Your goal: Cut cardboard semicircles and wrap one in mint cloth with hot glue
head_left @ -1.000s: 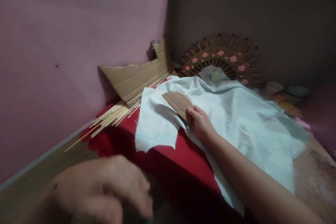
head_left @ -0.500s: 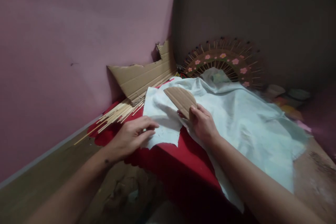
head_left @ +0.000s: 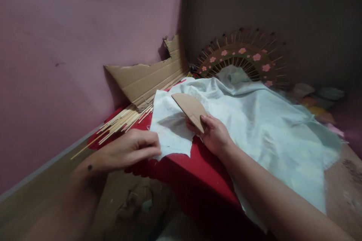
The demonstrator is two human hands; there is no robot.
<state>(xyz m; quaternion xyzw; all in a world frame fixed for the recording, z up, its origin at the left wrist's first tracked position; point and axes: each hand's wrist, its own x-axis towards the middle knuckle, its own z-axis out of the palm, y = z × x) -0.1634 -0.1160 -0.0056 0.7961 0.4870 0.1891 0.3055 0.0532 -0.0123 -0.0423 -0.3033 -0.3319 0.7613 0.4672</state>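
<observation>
My right hand (head_left: 213, 132) grips a half-round piece of cardboard (head_left: 189, 106) by its lower end, thumb on top and fingers underneath. The cardboard is tilted above a pale white cloth (head_left: 254, 120). At the left edge of that cloth, my left hand (head_left: 140, 146) is closed, with its fingertips and thumb pinching the fabric near a curved cut-out. Red cloth (head_left: 183, 169) lies beneath the white one and shows through the cut-out.
Thin wooden sticks (head_left: 121, 122) lie in a bundle at the left, beside a large torn cardboard sheet (head_left: 149, 79) leaning on the pink wall (head_left: 85, 26). Behind the cloth stands a fan-shaped piece with painted flowers and sticks (head_left: 240, 51). Blurred items sit at the far right.
My left hand has closed its fingers at the white cloth's left edge, its wrist moving left. The cardboard piece has turned slightly in my right hand. The camera view has shifted a little.
</observation>
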